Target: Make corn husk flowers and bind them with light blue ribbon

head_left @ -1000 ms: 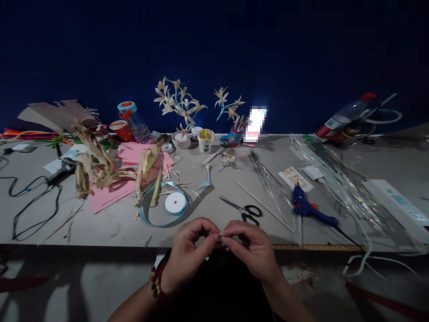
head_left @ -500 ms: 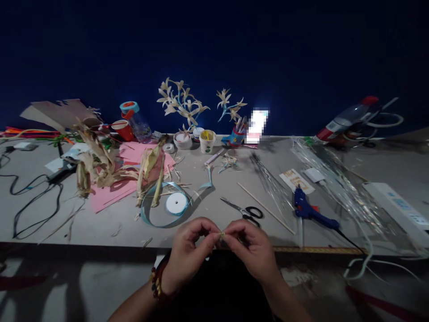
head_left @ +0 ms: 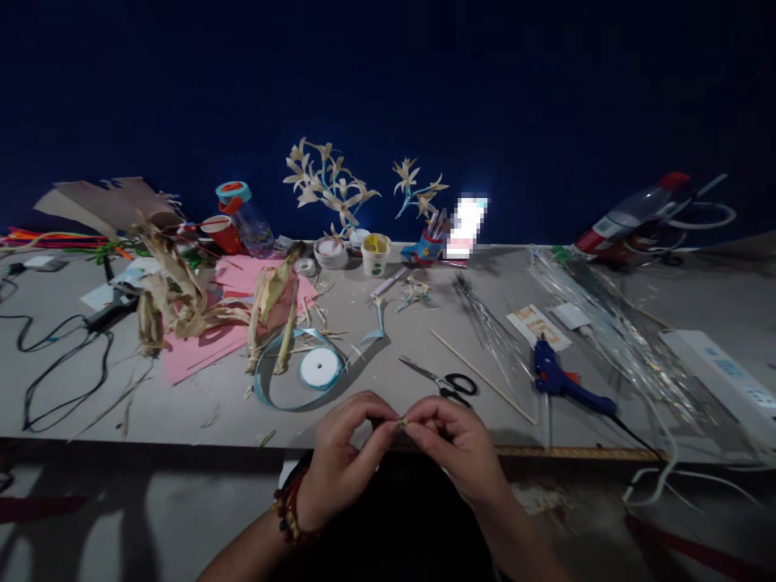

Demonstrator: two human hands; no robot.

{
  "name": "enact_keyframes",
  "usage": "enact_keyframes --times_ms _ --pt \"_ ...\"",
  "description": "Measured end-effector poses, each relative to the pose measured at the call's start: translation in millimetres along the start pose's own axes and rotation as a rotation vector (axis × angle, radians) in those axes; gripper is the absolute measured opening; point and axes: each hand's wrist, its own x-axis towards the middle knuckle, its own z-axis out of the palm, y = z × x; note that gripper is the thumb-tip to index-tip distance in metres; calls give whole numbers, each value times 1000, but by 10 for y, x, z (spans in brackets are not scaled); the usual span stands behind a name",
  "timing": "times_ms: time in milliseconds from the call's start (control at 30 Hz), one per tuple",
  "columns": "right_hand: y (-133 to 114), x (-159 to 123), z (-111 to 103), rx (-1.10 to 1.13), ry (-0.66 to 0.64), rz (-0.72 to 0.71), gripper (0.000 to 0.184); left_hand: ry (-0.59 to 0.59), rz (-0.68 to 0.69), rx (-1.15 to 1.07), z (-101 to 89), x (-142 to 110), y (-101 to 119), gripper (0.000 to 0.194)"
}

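Observation:
My left hand (head_left: 352,457) and my right hand (head_left: 452,449) meet at the table's front edge, thumb and forefinger of each pinched together. Between the fingertips is a tiny pale yellowish piece (head_left: 402,422); it is too small and too covered to name. Just beyond my right hand lie black-handled scissors (head_left: 445,381), blades pointing away to the left. To the far left of my hands, a white spool (head_left: 320,368) sits with loose light-blue ribbon (head_left: 262,388) looped around it.
Dried corn husks (head_left: 187,299) lie over pink paper (head_left: 182,360) at left. A blue glue gun (head_left: 567,384), a thin stick (head_left: 485,376) and wires (head_left: 491,323) lie at right. Husk flowers (head_left: 331,182), a paper cup (head_left: 376,257) and a bright blurred screen (head_left: 466,228) stand behind.
Both hands stay pinched at nearly the same spot, with only slight finger and wrist shifts. The things on the table have not moved.

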Motion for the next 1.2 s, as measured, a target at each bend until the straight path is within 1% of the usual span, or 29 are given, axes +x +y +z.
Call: enact_keyframes --times_ms 167,333,433,533,667,733,867,967,1033,1100,1200 --pt "-36 -6 -23 -54 -17 -71 17 -16 35 -12 -9 -1 -17 8" --pt "-34 5 -37 -83 -16 -113 18 -23 -21 8 3 -8 -14 7" --pt "-7 7 -33 -103 12 -119 18 -12 0 34 9 -14 -11 7" --pt "22 2 -29 -114 52 -130 18 -31 40 53 -1 -9 -17 10" --pt "26 -7 -28 -96 79 -97 19 -99 108 73 -33 33 -22 22" --pt "13 -9 -30 -97 69 -75 21 -112 134 70 -44 58 -16 24" --pt "-7 -10 -29 -55 18 -38 24 -94 91 51 -45 79 4 14" --pt "-9 -15 -19 -26 11 -6 26 -54 77 96 -39 75 16 8" --pt "-16 -17 -13 -28 8 1 27 -28 112 156 -41 87 25 7" --pt "-31 -6 -12 -32 4 -3 28 -11 176 228 -52 123 35 8" --pt "-65 46 -22 -51 13 -45 27 3 278 317 -82 213 42 7"
